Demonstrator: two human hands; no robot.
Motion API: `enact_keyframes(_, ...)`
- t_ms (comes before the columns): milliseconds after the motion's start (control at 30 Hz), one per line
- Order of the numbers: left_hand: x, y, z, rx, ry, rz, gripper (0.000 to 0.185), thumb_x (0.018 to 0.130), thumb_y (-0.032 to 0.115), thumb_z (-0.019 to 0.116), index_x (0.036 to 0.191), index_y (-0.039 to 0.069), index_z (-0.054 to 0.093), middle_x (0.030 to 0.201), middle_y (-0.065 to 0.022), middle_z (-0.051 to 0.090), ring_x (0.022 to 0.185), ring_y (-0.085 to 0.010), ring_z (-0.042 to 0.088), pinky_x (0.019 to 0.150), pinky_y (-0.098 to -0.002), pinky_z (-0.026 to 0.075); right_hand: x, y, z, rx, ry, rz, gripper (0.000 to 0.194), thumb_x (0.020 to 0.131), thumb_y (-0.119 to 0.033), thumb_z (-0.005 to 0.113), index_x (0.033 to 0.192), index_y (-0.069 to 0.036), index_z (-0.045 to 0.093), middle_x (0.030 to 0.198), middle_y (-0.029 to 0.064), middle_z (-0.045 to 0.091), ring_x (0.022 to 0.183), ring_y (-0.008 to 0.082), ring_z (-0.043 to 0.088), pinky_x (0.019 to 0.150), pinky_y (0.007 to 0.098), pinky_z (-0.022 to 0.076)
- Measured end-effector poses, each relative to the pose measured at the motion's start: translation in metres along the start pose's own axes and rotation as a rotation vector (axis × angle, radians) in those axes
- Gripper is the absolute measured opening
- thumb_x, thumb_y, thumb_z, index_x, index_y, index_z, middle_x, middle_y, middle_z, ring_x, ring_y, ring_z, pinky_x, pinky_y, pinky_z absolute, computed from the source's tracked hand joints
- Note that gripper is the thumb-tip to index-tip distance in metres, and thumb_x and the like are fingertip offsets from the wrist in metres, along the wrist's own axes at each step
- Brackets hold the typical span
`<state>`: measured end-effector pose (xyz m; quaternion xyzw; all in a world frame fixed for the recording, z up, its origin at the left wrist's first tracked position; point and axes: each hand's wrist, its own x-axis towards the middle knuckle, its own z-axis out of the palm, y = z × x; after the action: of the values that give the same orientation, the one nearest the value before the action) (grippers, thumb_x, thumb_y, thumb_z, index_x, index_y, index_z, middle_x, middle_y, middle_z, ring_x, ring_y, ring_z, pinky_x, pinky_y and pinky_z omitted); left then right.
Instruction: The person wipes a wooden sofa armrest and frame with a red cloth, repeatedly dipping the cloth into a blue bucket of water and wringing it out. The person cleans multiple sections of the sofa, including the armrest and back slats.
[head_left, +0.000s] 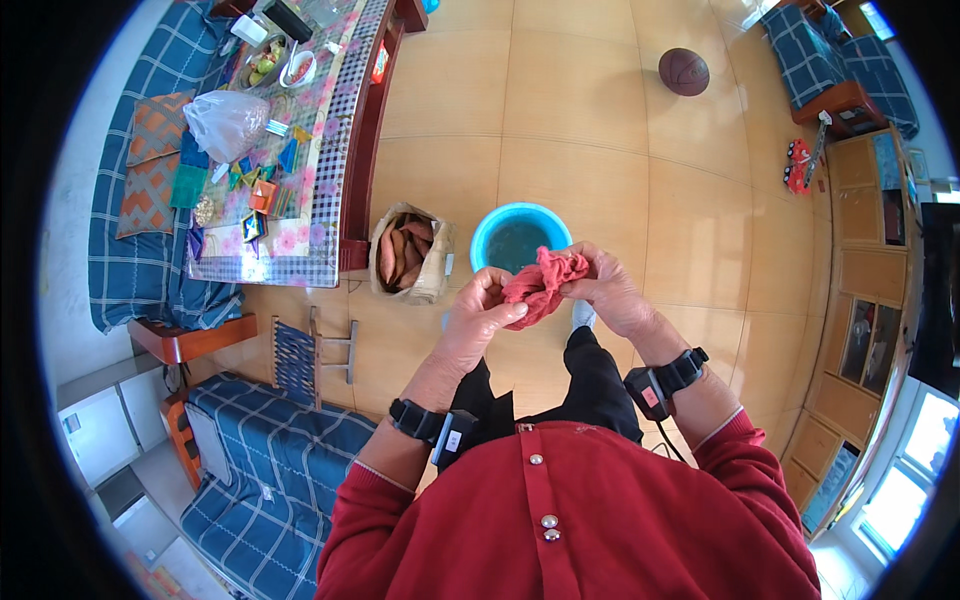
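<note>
A crumpled red cloth (541, 289) is bunched between both my hands, in front of my body. My left hand (484, 311) grips its left end, thumb on top. At the other end, my right hand (606, 289) pinches the cloth between thumb and fingers. Beyond and partly beneath the hands stands a round blue plastic basin (487, 225) on the floor. Murky water (517, 240) fills part of it. The hands and cloth cover the basin's near rim.
A paper bag of sweet potatoes (409, 255) stands left of the basin. Further left is a table (322, 225) with a flowered cloth. A folding stool (296, 360) lies nearby. A basketball (683, 72) and a red toy truck (799, 166) rest on the tiled floor at right.
</note>
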<state>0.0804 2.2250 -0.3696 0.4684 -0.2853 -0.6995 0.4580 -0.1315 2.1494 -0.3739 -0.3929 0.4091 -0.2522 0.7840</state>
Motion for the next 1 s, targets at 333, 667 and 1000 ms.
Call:
enact_keyframes(333, -0.019, 0.044, 0.029, 0.167, -0.079, -0.016, 0.025, 0.090, 0.021, 0.069, 0.105, 0.004, 0.059, 0.096, 0.0001, 0.060, 0.089, -0.0068, 0.053, 0.080, -0.0235, 0.044, -0.030, -0.050, 0.029, 0.133, -0.241, -0.184, 0.052, 0.086, -0.001, 0.056, 0.136, -0.005, 0.046, 0.135, 0.0121, 0.052, 0.124, 0.0235, 0.051, 0.107, 0.0379, 0.0401)
enact_keyframes(667, -0.038, 0.083, 0.050, 0.316, -0.088, 0.296, 0.022, 0.085, 0.010, 0.068, 0.101, 0.002, 0.054, 0.093, -0.0004, 0.056, 0.086, -0.0084, 0.051, 0.081, -0.0250, 0.044, -0.041, -0.050, 0.036, 0.174, -0.059, -0.057, 0.063, 0.085, -0.008, 0.070, 0.140, -0.002, 0.041, 0.128, 0.0102, 0.056, 0.117, 0.0203, 0.056, 0.100, 0.0364, 0.0469)
enact_keyframes(1000, -0.060, 0.149, 0.051, -0.298, 0.030, 0.486, 0.026, 0.089, 0.008, 0.059, 0.113, 0.003, 0.051, 0.123, -0.0143, 0.058, 0.116, -0.0246, 0.056, 0.102, -0.0418, 0.042, -0.042, -0.076, -0.022, 0.529, 0.179, -0.235, 0.039, 0.083, 0.002, 0.051, 0.122, 0.000, 0.052, 0.118, 0.0138, 0.061, 0.109, 0.0242, 0.061, 0.099, 0.0374, 0.0477)
